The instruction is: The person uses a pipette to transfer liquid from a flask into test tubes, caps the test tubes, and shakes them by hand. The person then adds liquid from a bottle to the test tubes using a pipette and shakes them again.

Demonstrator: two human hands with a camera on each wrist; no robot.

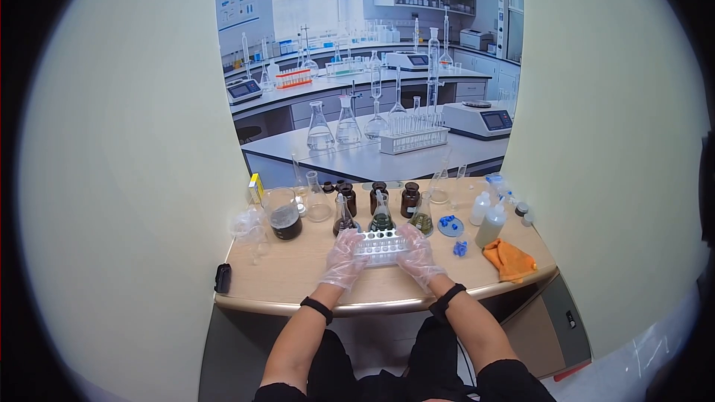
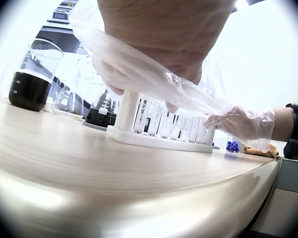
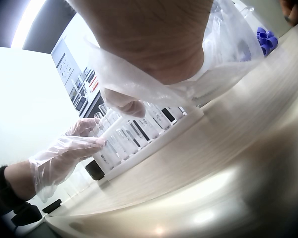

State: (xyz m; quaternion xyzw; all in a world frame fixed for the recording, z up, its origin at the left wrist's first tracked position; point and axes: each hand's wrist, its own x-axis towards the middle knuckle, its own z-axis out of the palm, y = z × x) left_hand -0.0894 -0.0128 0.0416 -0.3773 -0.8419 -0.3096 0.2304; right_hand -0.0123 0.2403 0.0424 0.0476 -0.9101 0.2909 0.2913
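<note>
A white test tube rack (image 1: 380,259) with rows of clear test tubes (image 2: 165,124) is near the front middle of the table. Gloved in thin clear plastic, my left hand (image 1: 344,259) grips its left end and my right hand (image 1: 418,256) grips its right end. In both wrist views the rack stands upright, its base (image 3: 139,154) at the table surface. Just behind the rack are three conical flasks: one with dark liquid (image 1: 343,226), one with dark green liquid (image 1: 382,222) and one with yellowish-green liquid (image 1: 421,223).
At left stands a beaker of dark liquid (image 1: 286,229). Brown bottles (image 1: 410,201) line the back. To the right are a dish with blue pieces (image 1: 450,229), a blue cluster (image 1: 460,249), white plastic bottles (image 1: 490,226) and an orange cloth (image 1: 509,259).
</note>
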